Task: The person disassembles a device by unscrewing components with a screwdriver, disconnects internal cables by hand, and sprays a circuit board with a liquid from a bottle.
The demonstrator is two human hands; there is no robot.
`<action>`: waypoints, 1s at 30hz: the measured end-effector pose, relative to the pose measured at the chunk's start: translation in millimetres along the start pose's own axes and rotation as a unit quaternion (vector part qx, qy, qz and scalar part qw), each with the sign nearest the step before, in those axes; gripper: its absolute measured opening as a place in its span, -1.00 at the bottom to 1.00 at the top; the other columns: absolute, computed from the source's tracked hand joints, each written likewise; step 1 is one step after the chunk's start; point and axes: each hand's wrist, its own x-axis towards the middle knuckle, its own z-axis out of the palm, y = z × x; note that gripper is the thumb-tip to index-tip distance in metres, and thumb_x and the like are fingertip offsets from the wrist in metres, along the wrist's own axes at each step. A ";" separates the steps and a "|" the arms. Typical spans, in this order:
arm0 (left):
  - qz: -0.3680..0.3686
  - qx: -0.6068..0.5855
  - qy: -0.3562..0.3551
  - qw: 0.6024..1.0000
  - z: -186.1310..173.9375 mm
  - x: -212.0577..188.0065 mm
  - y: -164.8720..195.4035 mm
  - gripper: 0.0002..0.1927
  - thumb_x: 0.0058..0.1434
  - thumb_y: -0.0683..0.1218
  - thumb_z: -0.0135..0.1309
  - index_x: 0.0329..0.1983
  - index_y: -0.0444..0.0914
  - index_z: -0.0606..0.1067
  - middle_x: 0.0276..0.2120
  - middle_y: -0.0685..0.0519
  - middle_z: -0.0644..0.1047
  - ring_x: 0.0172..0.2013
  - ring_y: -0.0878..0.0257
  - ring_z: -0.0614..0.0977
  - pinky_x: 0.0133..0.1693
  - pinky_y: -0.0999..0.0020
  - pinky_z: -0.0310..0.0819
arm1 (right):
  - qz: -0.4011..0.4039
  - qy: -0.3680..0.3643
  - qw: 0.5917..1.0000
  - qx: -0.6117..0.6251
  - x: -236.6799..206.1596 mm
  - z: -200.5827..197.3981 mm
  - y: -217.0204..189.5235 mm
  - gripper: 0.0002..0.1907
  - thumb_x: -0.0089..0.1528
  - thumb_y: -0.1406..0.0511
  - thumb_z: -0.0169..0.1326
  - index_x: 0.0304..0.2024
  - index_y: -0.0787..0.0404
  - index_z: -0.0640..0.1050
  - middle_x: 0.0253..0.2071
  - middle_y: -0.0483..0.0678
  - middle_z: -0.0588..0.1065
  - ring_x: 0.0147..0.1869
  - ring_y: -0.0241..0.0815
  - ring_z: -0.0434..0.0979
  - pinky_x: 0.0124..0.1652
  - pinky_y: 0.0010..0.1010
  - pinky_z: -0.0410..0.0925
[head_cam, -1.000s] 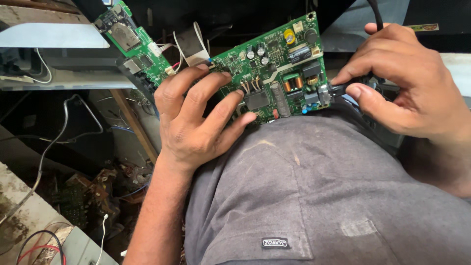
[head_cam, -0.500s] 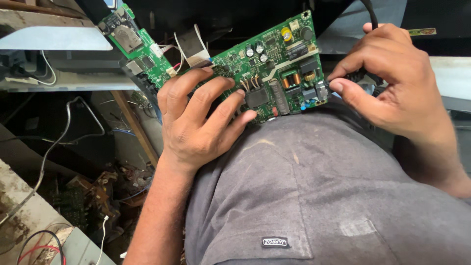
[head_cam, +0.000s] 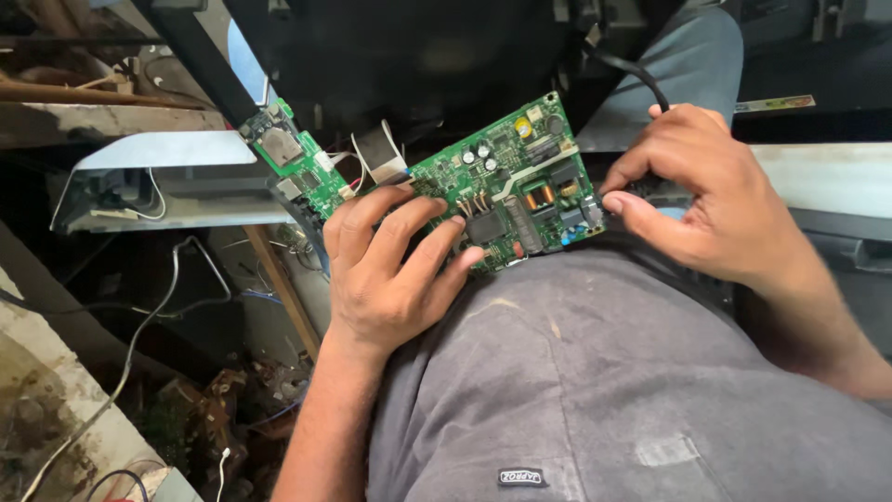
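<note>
Head cam looks straight down at a green board (head_cam: 516, 191) propped on the person's knee, resting against grey trousers (head_cam: 595, 372). It's tilted, upper right corner highest, packed with capacitors, coils and a dark chip near the middle.

Left hand (head_cam: 386, 270) lies flat over the lower left part of the board, fingers spread fairly wide and laid on top, thumb hooked along the bottom edge. So it's pinning the board down more than gripping it.

Right hand (head_cam: 701, 195) is at the board's right edge, fingers curled in tight, thumb and forefinger pinched on something dark there. Looks like the end of the black cable (head_cam: 636, 74) that runs up and away from that hand, but the fingers hide the actual spot, so can't say for sure what's between them.

Just left of the main board there's a smaller green board (head_cam: 297, 167), angled, with a grey metal patch on it. A white ribbon (head_cam: 381, 153) sits between the two boards, touching the big one's upper left corner.

Lower left is a mess: loose white wire (head_cam: 139, 325), brown junk on the floor (head_cam: 218, 409), and a pale metal panel (head_cam: 158, 153) up behind.
</note>
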 end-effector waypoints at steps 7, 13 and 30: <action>0.030 0.010 0.007 0.999 -6.2 10.1 -0.7 -0.69 0.24 0.03 0.38 -0.06 -0.19 0.60 -0.06 0.06 0.54 0.03 0.07 0.54 0.10 0.07 0.30 | -0.013 0.032 0.999 -0.009 -3.0 7.0 6.1 -0.96 0.27 0.35 0.14 -0.26 0.19 0.53 -0.23 -0.12 0.52 0.00 -0.06 0.45 0.40 -0.14 0.18; 0.002 0.041 0.020 0.999 -12.0 14.7 -5.8 -0.77 0.29 -0.09 0.35 -0.04 -0.19 0.59 -0.03 0.10 0.55 0.08 0.07 0.54 0.15 0.09 0.30 | -0.046 0.036 0.994 -0.097 -3.3 11.2 8.5 -0.94 0.22 0.36 0.19 -0.26 0.18 0.57 -0.25 -0.06 0.52 0.00 0.00 0.44 0.29 -0.13 0.19; -0.082 -0.035 -0.127 0.988 29.1 52.8 42.6 0.39 -0.17 0.40 0.44 0.50 -0.40 0.02 0.43 -0.30 0.13 0.39 -0.27 0.24 0.44 -0.29 -0.03 | -0.179 0.008 0.979 -0.093 -1.8 -4.1 19.2 -0.66 0.08 0.30 0.39 -0.10 0.22 0.65 -0.21 -0.05 0.57 -0.20 -0.08 0.51 -0.18 -0.28 0.36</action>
